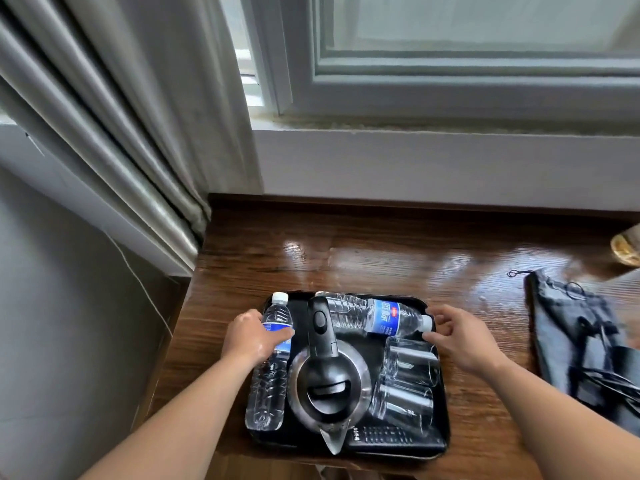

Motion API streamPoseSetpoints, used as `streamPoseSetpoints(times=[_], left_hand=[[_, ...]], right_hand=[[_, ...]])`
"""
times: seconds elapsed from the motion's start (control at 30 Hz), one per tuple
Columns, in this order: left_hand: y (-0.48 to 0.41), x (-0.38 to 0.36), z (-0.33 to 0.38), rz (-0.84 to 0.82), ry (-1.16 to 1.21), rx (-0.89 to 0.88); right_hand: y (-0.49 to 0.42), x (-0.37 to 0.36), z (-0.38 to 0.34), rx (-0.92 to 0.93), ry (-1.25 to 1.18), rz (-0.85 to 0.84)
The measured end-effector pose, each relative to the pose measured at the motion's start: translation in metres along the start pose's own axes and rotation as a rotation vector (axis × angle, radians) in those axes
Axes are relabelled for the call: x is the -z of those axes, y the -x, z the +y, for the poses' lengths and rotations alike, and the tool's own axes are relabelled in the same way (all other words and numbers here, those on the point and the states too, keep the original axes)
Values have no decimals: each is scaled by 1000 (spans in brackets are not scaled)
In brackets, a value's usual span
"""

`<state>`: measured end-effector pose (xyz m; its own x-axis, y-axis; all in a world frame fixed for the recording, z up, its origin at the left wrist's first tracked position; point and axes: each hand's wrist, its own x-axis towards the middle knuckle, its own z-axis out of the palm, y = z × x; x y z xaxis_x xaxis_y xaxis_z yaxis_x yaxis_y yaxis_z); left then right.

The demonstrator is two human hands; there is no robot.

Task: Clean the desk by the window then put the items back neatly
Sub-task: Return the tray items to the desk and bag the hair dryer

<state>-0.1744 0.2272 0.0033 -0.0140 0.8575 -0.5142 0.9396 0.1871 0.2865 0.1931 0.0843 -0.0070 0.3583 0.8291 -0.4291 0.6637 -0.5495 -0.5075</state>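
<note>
A black tray (415, 301) sits at the near left of the glossy wooden desk (346, 258) under the window. It holds a steel kettle with a black handle (329, 386), one water bottle (270, 386) lying along its left side and another (377, 315) lying across the far side. Two clear glasses (410, 358) (403, 405) and a black remote (391, 438) are on it too. My left hand (256, 337) grips the tray's left rim, thumb on the left bottle's label. My right hand (460, 337) hovers at the far right corner, fingers curled and apart.
A grey drawstring pouch (575, 334) with a black cord lies on the desk to the right. Something yellowish (628, 249) shows at the right edge. A grey curtain (104, 133) hangs at the left, and the white window sill (415, 126) runs behind the desk.
</note>
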Motion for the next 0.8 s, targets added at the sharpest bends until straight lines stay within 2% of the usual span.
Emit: streamPoseSetpoints(times=[0.23,0.37,0.57,0.8], left_hand=[[-8,2,32,-57,-181,52],[-6,4,41,-62,-212,63],[-7,20,39,-43,-115,-18],[-8,67,66,109,-85,-189]], right_hand=[[-15,-7,0,35,72,-56],[-22,-7,3,62,190,-116],[-23,7,10,91,166,-102],[-7,50,14,120,131,-35]])
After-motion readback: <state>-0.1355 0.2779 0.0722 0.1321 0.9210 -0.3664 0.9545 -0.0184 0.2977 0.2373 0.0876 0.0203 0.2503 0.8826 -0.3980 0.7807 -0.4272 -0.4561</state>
